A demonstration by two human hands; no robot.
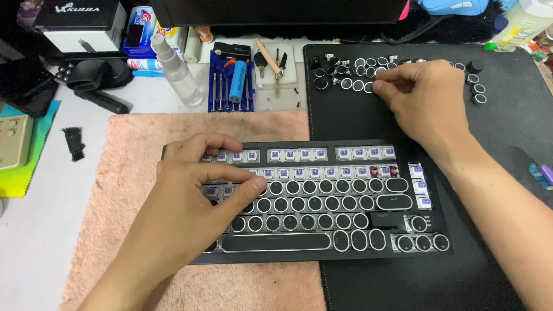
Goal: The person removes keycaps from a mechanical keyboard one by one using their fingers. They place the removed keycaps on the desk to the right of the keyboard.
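From the head camera, a black keyboard (322,201) with round keycaps lies across a pink towel (127,190) and the edge of a black desk mat (507,144); its upper rows show bare purple-topped switches. The left hand (196,196) rests palm down on the keyboard's left part, fingers curled, with the thumb and index finger meeting over a key spot in the second row; whether a cap sits between them cannot be told. The loose keycaps (351,78) lie clustered at the top of the mat, well beyond the keyboard. The right hand (423,98) reaches over them, wrist bent, its fingertips drawn together at the cluster, touching or pinching one cap. A blue screwdriver set (230,86) and a spray bottle (175,72) stand behind the towel.
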